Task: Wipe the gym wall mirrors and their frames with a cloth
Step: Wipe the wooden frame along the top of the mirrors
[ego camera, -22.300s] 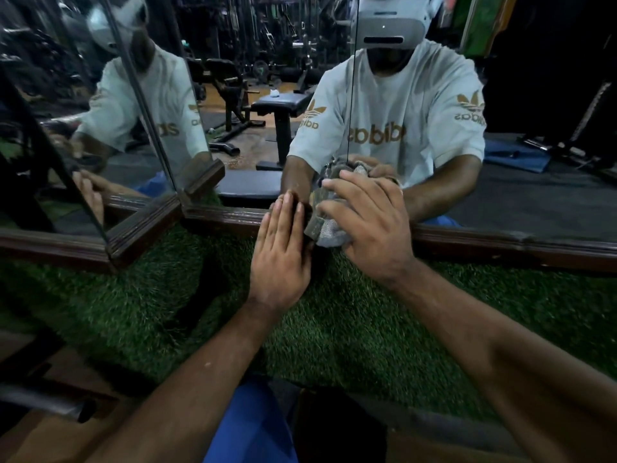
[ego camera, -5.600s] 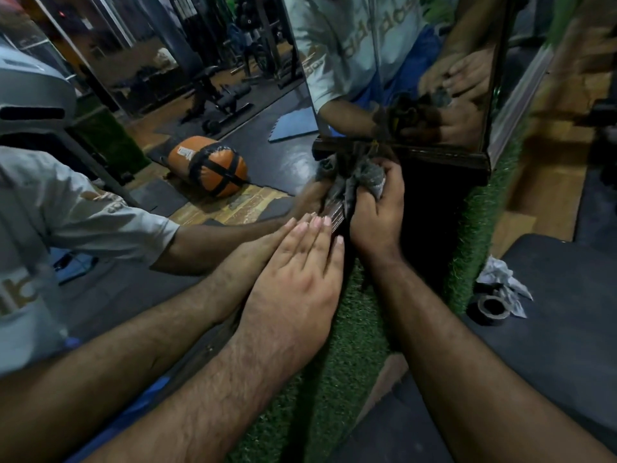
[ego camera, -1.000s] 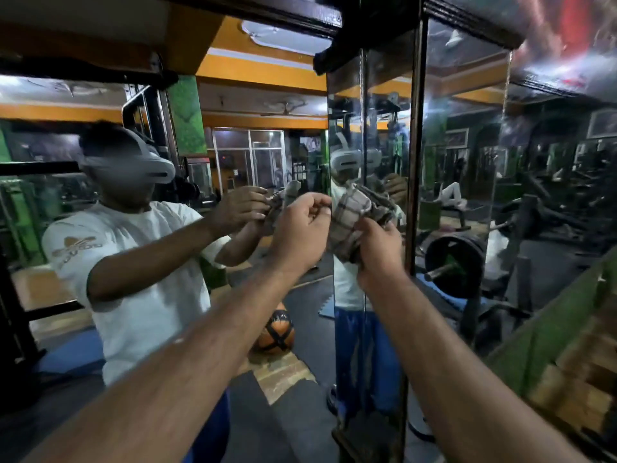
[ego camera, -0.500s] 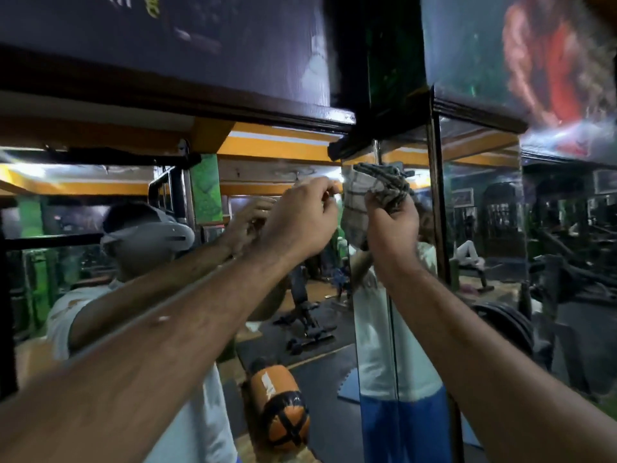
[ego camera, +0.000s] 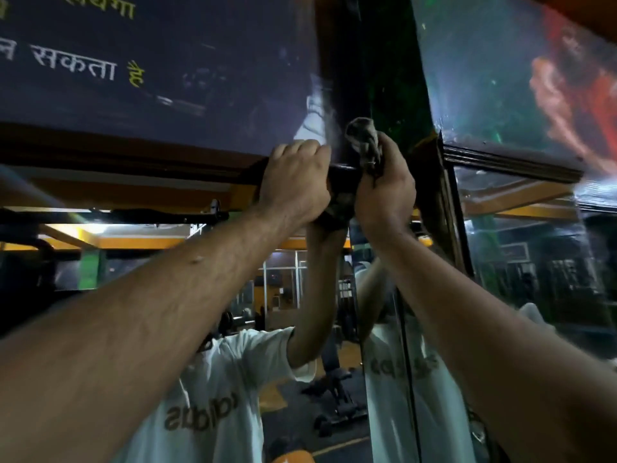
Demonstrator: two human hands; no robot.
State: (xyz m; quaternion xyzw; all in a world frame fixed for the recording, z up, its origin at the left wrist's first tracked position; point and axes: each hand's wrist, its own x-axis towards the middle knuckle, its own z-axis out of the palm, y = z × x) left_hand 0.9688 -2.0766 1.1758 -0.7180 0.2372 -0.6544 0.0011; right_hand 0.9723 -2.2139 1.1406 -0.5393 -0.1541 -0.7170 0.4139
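Both arms reach up to the top corner where two wall mirrors meet. My right hand (ego camera: 384,192) is shut on a bunched checked cloth (ego camera: 363,138), whose end sticks up above the fist against the dark wooden top frame (ego camera: 187,162). My left hand (ego camera: 295,182) is closed just left of it, fingers curled over the frame's corner; a dark piece of cloth shows under its palm. The left mirror (ego camera: 167,262) reflects a person in a white shirt. The right mirror (ego camera: 534,279) angles away behind its own frame (ego camera: 507,162).
Above the frames hang a dark poster with white and yellow lettering (ego camera: 100,61) and a glossy poster with red shapes (ego camera: 551,78). A vertical dark post (ego camera: 347,61) rises between them. Weight benches and an orange ball appear only as reflections.
Both hands have risen with the cloth from the upper glass to the top frame corner. The view has tilted further upward, showing the posters.
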